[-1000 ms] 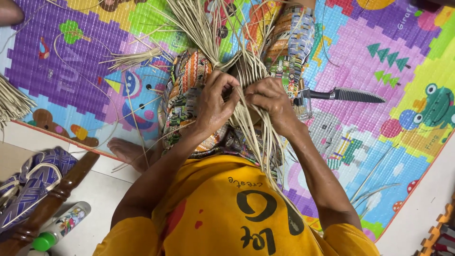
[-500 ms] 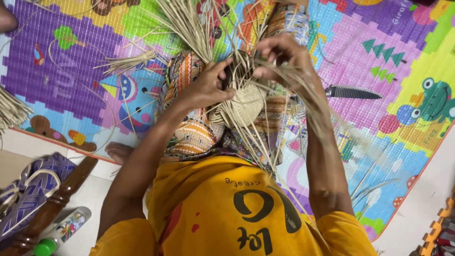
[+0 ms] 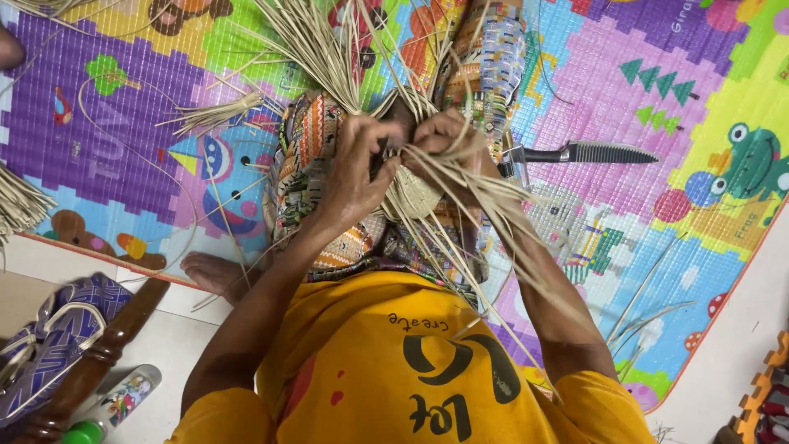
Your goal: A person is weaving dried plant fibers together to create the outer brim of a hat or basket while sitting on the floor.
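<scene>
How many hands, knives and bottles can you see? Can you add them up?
Hands: 2, the left hand and right hand, both on the woven straw piece
Knives: 1, the knife
Bottles: 1, the green-capped bottle
Total: 4

A home floor, used as a craft spot: a bright children's foam play mat [image 3: 641, 107] with cartoon animals covers pale tiles [image 3: 723, 362], loose straw strips [image 3: 312, 41] lie scattered, sandals [image 3: 49, 329] sit near left.

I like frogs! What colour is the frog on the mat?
Green, with big white eyes. The frog shows in the head view, at the mat's right edge.
</scene>
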